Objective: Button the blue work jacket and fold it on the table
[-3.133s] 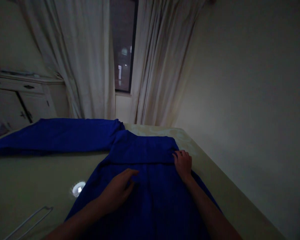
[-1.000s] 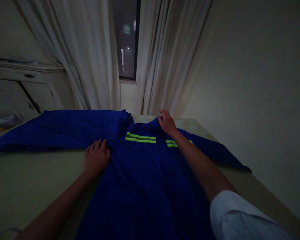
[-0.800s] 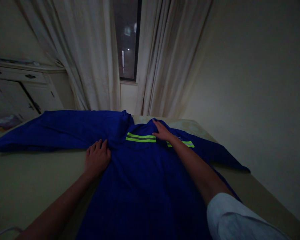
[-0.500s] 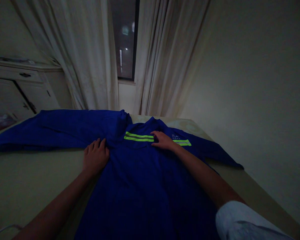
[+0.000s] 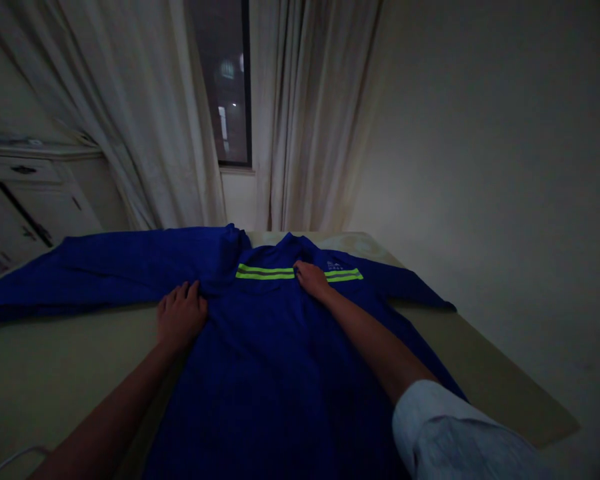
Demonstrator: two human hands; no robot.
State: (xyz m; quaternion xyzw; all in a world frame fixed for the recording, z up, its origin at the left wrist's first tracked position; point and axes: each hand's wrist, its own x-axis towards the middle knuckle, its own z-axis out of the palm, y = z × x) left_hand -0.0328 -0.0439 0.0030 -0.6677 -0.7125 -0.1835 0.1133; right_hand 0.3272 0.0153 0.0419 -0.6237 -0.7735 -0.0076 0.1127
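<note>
Pale curtains [image 5: 300, 113] hang behind the beige table [image 5: 55, 360], where a blue cloth jacket with yellow-green stripes [image 5: 280, 373] lies. Left hand [image 5: 179, 319] and right hand [image 5: 311, 279] press it flat, fingers spread. Smoothing should go outward from the fingers, I think.

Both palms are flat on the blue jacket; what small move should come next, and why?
Probably sweep the right hand outward toward the right sleeve, since the left hand already pins the jacket and that sleeve lies angled and rumpled.

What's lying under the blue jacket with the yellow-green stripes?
The blue jacket lies flat on a pale olive table. Whatever sits beneath the cloth itself is covered.
</note>
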